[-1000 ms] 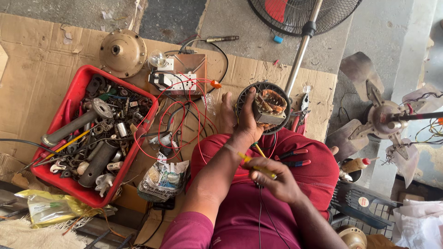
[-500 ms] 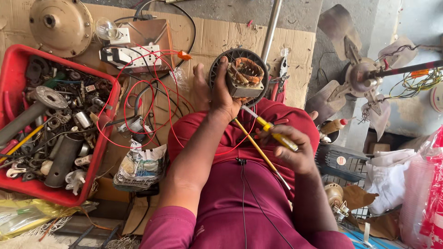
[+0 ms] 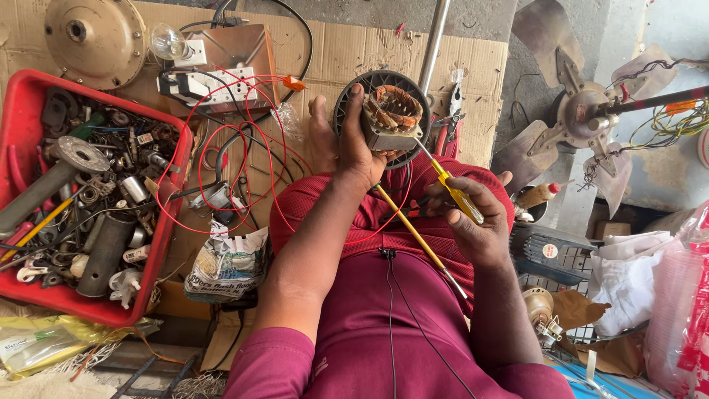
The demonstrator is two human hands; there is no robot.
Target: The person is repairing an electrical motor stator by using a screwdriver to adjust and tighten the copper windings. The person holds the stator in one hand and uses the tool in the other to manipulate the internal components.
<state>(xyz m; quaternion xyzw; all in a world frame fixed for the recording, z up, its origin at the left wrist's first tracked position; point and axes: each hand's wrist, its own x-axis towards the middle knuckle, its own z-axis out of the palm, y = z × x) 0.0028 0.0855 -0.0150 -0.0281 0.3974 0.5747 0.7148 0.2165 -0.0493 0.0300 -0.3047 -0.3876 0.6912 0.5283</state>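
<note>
A person seated on flattened cardboard (image 3: 354, 52) steadies a fan motor (image 3: 384, 118) over the lap, the left hand (image 3: 354, 144) closed around its round, dark ribbed housing so that the copper windings and the pale laminated metal core face up towards the camera. The right hand (image 3: 473, 222) is closed on a screwdriver (image 3: 454, 191) with a yellow translucent handle, its thin steel shaft angled up so the tip meets the edge of the motor core, a grip that seems suited to prying or probing there (a second thin yellow rod runs down across the lap beneath it).

Along the cardboard's left edge sits a red plastic tray (image 3: 22, 96) heaped with dull metal tubes, washers and small fittings, kept within reach of the free arm. Near the top left corner lie a tan domed motor cover (image 3: 92, 41) and a white power strip (image 3: 210, 85) with a clear glass bulb (image 3: 168, 42) fixed at its end; loops of thin red wire (image 3: 221, 155) trail from it towards the lap. Off the right edge of the cardboard, a bare grey fan blade assembly (image 3: 583, 114) rests on the concrete
</note>
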